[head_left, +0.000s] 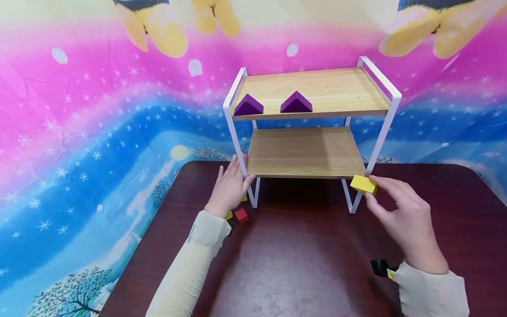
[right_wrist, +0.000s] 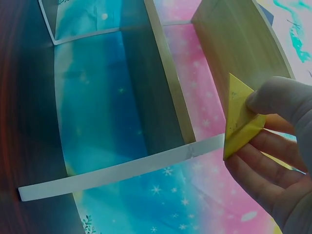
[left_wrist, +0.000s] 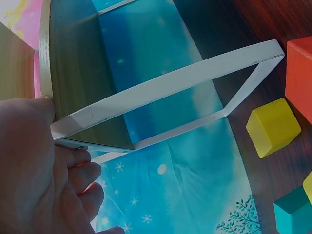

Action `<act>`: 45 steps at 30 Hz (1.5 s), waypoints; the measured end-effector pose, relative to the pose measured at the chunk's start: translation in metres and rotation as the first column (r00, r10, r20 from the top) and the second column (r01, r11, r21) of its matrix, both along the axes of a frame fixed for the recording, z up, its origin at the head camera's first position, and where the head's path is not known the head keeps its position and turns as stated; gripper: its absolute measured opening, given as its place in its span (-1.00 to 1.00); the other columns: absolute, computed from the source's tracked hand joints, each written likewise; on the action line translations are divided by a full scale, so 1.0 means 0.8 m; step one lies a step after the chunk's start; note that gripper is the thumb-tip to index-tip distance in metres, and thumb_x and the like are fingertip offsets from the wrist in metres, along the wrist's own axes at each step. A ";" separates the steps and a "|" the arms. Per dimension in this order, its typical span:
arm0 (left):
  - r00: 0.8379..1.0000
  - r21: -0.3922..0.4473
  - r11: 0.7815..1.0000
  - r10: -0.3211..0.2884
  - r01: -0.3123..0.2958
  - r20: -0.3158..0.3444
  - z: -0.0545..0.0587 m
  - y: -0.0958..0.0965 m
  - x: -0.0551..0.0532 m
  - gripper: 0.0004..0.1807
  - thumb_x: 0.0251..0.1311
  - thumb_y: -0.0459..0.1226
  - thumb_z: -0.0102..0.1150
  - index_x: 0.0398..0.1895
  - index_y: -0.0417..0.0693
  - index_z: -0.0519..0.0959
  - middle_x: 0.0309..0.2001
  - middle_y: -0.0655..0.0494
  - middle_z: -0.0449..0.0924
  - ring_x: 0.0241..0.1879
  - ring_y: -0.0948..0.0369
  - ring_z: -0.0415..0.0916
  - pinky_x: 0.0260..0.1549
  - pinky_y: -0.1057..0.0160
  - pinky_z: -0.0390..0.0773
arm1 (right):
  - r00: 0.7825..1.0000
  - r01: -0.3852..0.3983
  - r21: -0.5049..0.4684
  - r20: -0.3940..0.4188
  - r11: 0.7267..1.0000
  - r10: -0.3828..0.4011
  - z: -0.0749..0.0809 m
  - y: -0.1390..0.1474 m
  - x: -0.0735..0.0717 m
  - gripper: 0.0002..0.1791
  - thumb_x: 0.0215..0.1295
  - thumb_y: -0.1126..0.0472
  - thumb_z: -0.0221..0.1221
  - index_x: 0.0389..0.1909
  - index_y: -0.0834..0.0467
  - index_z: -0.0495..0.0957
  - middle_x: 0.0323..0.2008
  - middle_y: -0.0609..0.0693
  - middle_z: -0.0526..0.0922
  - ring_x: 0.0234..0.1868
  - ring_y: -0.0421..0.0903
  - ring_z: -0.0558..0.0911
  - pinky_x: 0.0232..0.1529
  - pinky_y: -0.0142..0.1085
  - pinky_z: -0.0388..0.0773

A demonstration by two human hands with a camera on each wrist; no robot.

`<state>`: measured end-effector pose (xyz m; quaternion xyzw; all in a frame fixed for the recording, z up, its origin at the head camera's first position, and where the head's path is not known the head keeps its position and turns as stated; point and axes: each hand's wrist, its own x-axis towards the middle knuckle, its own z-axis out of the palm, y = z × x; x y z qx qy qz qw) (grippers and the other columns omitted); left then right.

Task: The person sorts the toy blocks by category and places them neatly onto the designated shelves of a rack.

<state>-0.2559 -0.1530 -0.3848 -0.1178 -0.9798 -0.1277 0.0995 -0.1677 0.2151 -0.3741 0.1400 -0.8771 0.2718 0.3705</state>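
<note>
The right hand (head_left: 409, 220) pinches a yellow triangular block (head_left: 362, 184) between thumb and fingers, in front of the shelf rack's right front leg (head_left: 381, 138); whether they touch I cannot tell. From the head, the block's longest extent runs left to right, its right end slightly nearer; the right wrist view shows its long straight edge toward the table (head_left: 301, 264). The left hand (head_left: 228, 189) holds the left front leg (head_left: 234, 136), thumb across the front, fingers outside. Two purple triangular prisms (head_left: 248, 105) (head_left: 296, 103) stand peak-up along the top board's near edge, bases running left-right. A red block (head_left: 241, 215) lies near the left hand.
</note>
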 end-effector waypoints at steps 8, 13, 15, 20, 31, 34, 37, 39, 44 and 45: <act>1.000 -0.010 1.000 -0.006 0.006 -0.021 0.003 0.002 0.001 -0.24 0.36 0.19 -0.36 0.49 0.03 -0.10 0.48 0.13 -0.15 0.46 0.14 -0.30 0.33 -0.14 -0.24 | 0.998 -0.043 -0.003 -0.047 0.999 0.043 0.005 -0.007 -0.003 -0.41 -0.12 0.40 0.41 0.06 0.16 0.59 -0.05 0.16 0.62 -0.04 0.09 0.56 0.07 -0.74 0.13; 1.000 -0.019 1.000 -0.003 0.003 -0.023 0.003 0.001 0.001 -0.23 0.35 0.21 -0.39 0.49 0.02 -0.09 0.48 0.13 -0.15 0.46 0.13 -0.28 0.33 -0.14 -0.24 | 0.994 -0.076 -0.012 -0.081 0.997 0.075 0.007 -0.013 -0.007 -0.43 -0.17 0.42 0.41 0.01 0.18 0.61 -0.07 0.16 0.63 -0.06 0.07 0.56 0.07 -0.73 0.15; 1.000 -0.020 1.000 0.000 0.000 -0.019 0.003 0.001 0.001 -0.22 0.34 0.23 -0.42 0.49 0.03 -0.10 0.48 0.14 -0.16 0.46 0.14 -0.30 0.33 -0.14 -0.24 | 0.992 -0.089 -0.014 -0.088 0.996 0.088 0.006 -0.015 -0.009 -0.44 -0.17 0.41 0.40 0.00 0.19 0.61 -0.07 0.16 0.63 -0.07 0.07 0.57 0.07 -0.72 0.16; 1.000 -0.018 1.000 0.000 0.000 -0.009 0.002 0.001 0.000 -0.22 0.33 0.24 -0.44 0.50 0.06 -0.14 0.48 0.14 -0.17 0.45 0.19 -0.37 0.33 -0.13 -0.26 | 0.989 -0.103 -0.015 -0.106 0.995 0.101 0.005 -0.018 -0.011 -0.45 -0.18 0.42 0.40 -0.02 0.21 0.62 -0.09 0.17 0.63 -0.09 0.07 0.57 0.07 -0.72 0.17; 1.000 -0.014 1.000 0.002 -0.002 -0.014 0.002 0.001 0.000 -0.23 0.34 0.23 -0.43 0.49 0.05 -0.12 0.48 0.14 -0.16 0.44 0.22 -0.40 0.33 -0.13 -0.25 | 0.984 -0.121 -0.016 -0.131 0.992 0.118 0.015 -0.019 -0.015 -0.47 -0.17 0.42 0.40 -0.03 0.22 0.62 -0.09 0.17 0.64 -0.08 0.08 0.57 0.09 -0.69 0.18; 1.000 -0.014 1.000 0.001 -0.001 -0.011 0.001 0.001 0.000 -0.22 0.34 0.23 -0.43 0.50 0.05 -0.12 0.48 0.13 -0.17 0.44 0.22 -0.40 0.33 -0.13 -0.25 | 0.983 -0.126 -0.010 -0.132 0.992 0.124 0.019 -0.018 -0.015 -0.48 -0.14 0.41 0.38 -0.02 0.22 0.61 -0.08 0.18 0.63 -0.07 0.08 0.56 0.10 -0.68 0.19; 1.000 -0.017 1.000 0.003 -0.003 -0.008 0.001 0.001 0.000 -0.21 0.32 0.25 -0.47 0.50 0.06 -0.13 0.48 0.14 -0.17 0.44 0.22 -0.40 0.33 -0.13 -0.26 | 0.979 -0.140 -0.018 -0.150 0.990 0.135 0.022 -0.018 -0.016 -0.50 -0.12 0.39 0.36 -0.02 0.23 0.62 -0.08 0.18 0.63 -0.07 0.09 0.56 0.11 -0.66 0.21; 1.000 -0.015 1.000 0.004 -0.004 -0.006 0.001 0.001 0.000 -0.21 0.32 0.26 -0.48 0.50 0.07 -0.13 0.48 0.14 -0.17 0.44 0.22 -0.41 0.33 -0.12 -0.26 | 0.976 -0.148 -0.022 -0.163 0.989 0.142 0.026 -0.018 -0.017 -0.51 -0.11 0.37 0.35 -0.03 0.23 0.62 -0.08 0.18 0.64 -0.07 0.10 0.56 0.12 -0.64 0.22; 1.000 -0.004 1.000 0.001 -0.001 -0.008 0.000 0.001 0.000 -0.24 0.35 0.21 -0.39 0.50 0.07 -0.13 0.48 0.13 -0.16 0.45 0.20 -0.37 0.33 -0.13 -0.26 | 0.973 -0.158 -0.014 -0.173 0.987 0.153 0.034 -0.020 -0.020 -0.50 -0.13 0.38 0.36 -0.03 0.23 0.62 -0.09 0.18 0.64 -0.06 0.12 0.56 0.14 -0.62 0.22; 1.000 -0.004 1.000 0.000 0.000 -0.008 0.000 0.001 0.000 -0.24 0.36 0.20 -0.36 0.50 0.06 -0.13 0.48 0.13 -0.16 0.45 0.18 -0.35 0.33 -0.13 -0.26 | 0.974 -0.158 -0.006 -0.167 0.987 0.155 0.036 -0.020 -0.021 -0.50 -0.13 0.38 0.36 -0.03 0.23 0.62 -0.08 0.18 0.64 -0.06 0.12 0.56 0.14 -0.61 0.22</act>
